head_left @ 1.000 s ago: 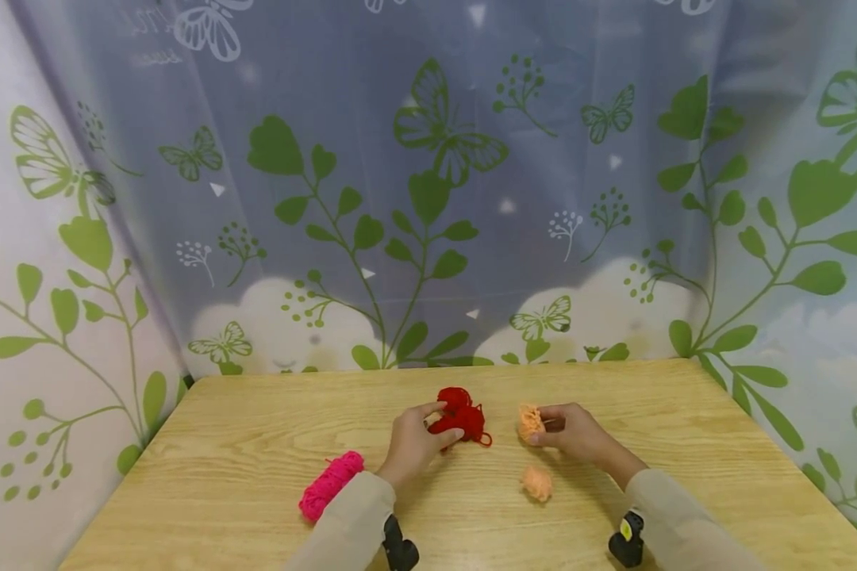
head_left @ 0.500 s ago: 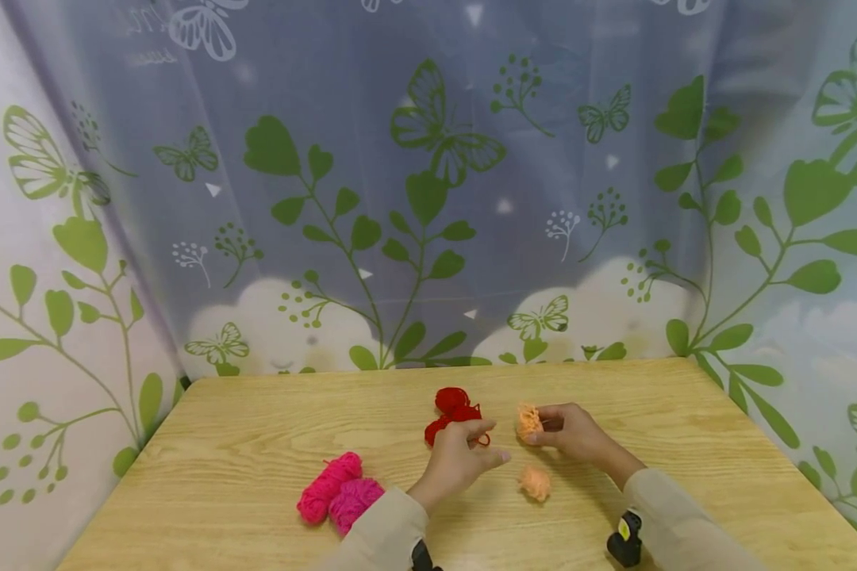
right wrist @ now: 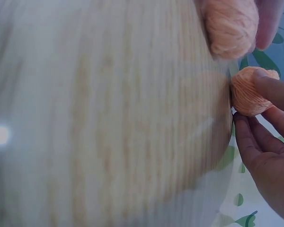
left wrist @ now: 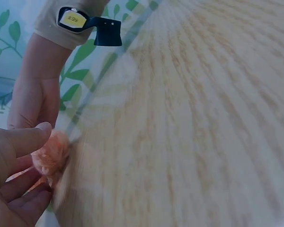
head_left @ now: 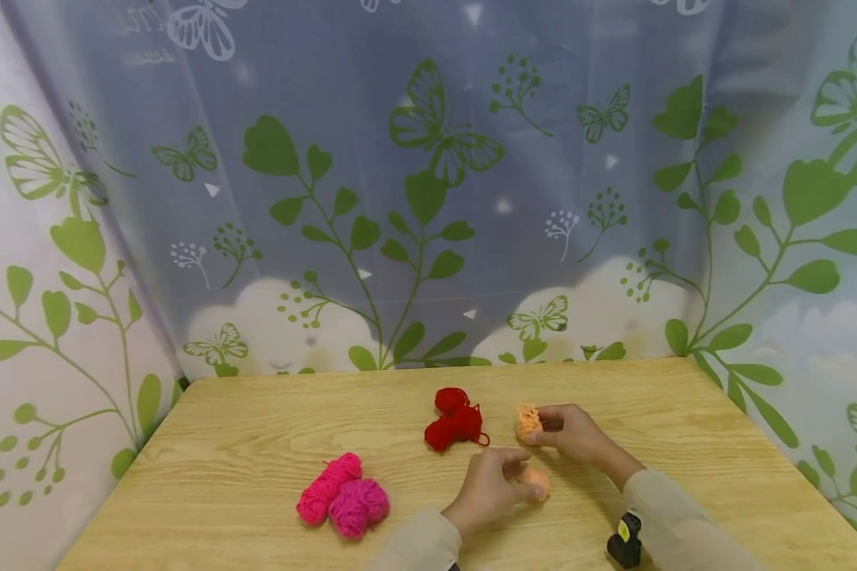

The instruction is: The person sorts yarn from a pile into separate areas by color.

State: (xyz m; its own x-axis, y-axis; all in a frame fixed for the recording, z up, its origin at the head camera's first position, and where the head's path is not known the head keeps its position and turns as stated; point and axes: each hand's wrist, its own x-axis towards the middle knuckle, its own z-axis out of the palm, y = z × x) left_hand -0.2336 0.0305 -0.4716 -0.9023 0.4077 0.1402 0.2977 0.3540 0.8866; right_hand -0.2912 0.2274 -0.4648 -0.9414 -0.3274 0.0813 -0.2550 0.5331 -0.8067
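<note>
My right hand (head_left: 574, 432) pinches a peach yarn ball (head_left: 528, 423) between thumb and fingers on the wooden table. Just nearer, my left hand (head_left: 491, 485) has its thumb and fingers around a second peach yarn ball (head_left: 537, 479), partly covering it. The left wrist view shows that ball (left wrist: 52, 153) between the left thumb and fingers. In the right wrist view, the right hand's ball (right wrist: 250, 92) sits at its fingertips, with the other ball (right wrist: 232, 28) above it.
A cluster of red yarn balls (head_left: 454, 424) with a loose loop lies left of the right hand. Further left, a hot-pink yarn skein (head_left: 330, 486) touches a magenta yarn ball (head_left: 357, 507). A patterned curtain (head_left: 343, 198) stands behind the wooden table (head_left: 257, 428).
My left hand has moved from the red yarn, rightward and nearer, to the second peach ball. The magenta ball, earlier hidden by the left arm, now shows. The right hand keeps its hold.
</note>
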